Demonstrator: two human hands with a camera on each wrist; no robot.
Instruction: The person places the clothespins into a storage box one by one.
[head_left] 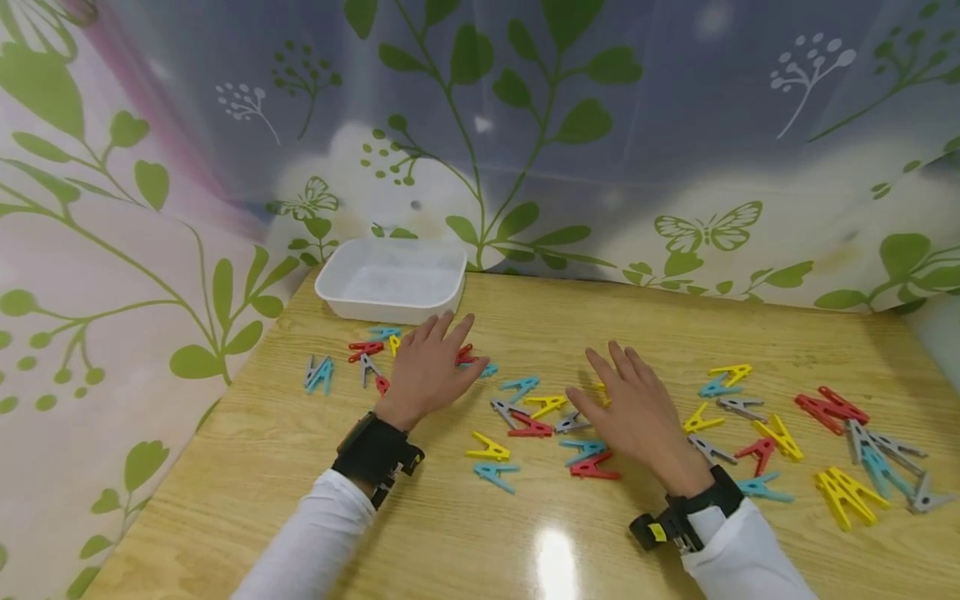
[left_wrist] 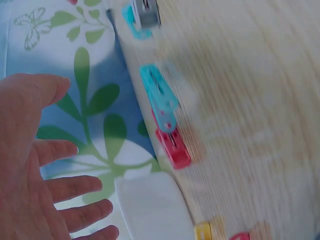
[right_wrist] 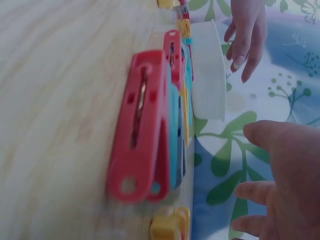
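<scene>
In the head view, the left hand (head_left: 431,371) was just left of centre, fingers straight and slightly apart, gripping nothing, its fingertips showing just in front of a white tub (head_left: 382,312) at upper left. The right hand (head_left: 637,408), right of centre, also had its fingers extended and apart, thumb out to the left, with no clothespin held. Red, yellow, blue and grey clothespins lay scattered across the middle and right of the wooden table (head_left: 262,467), among them a yellow clothespin (head_left: 498,450) at lower centre and a red clothespin (head_left: 828,410) toward the right edge. A leaf-patterned cloth (head_left: 705,125) filled the upper frame.
</scene>
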